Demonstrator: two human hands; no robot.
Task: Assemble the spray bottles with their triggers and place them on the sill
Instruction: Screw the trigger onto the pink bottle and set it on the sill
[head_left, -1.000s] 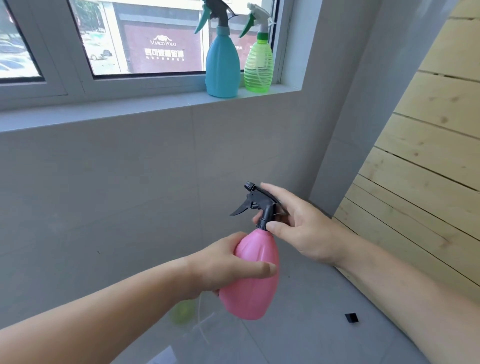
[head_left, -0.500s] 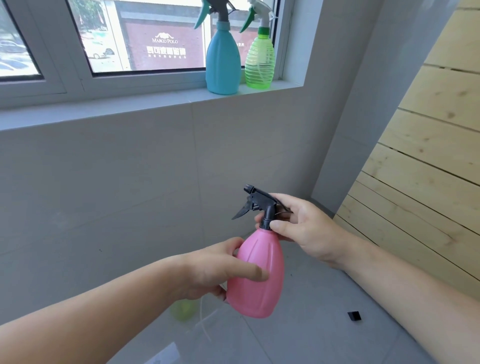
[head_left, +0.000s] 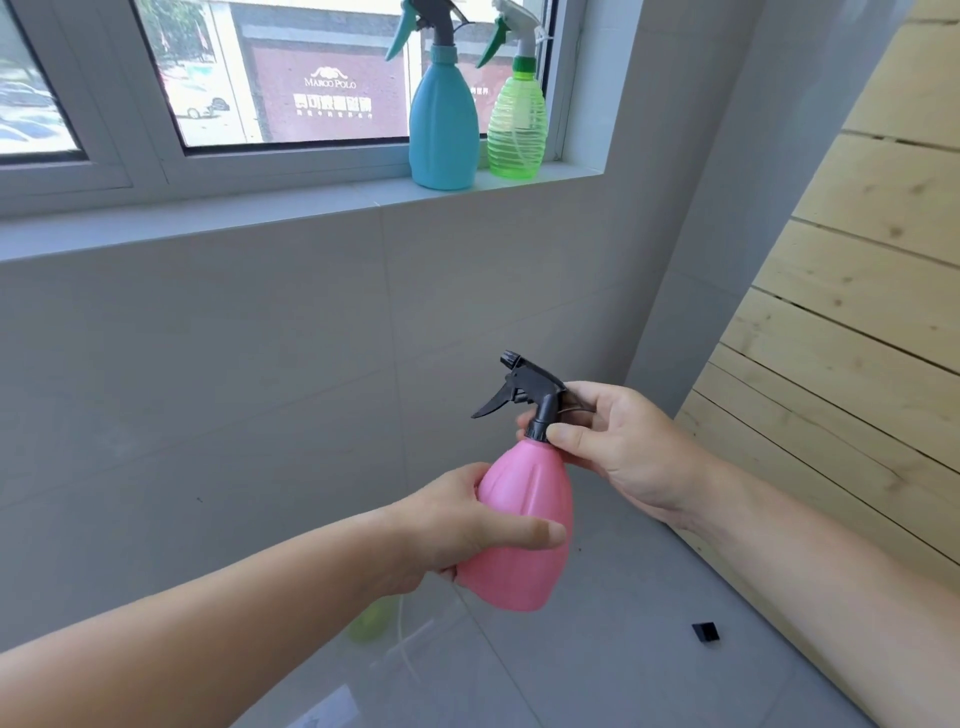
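The left hand (head_left: 441, 525) wraps the belly of the pink bottle (head_left: 519, 525), held in the air above the floor (head_left: 597, 649), thumb across its front; the right hand (head_left: 628, 447) has its fingers (head_left: 566, 432) pinched on the collar of the black trigger (head_left: 530, 395) seated on the bottle's neck. On the sill (head_left: 260, 213) a blue bottle (head_left: 443, 130) and a green bottle (head_left: 516, 124) stand upright just beside each other, both with triggers on.
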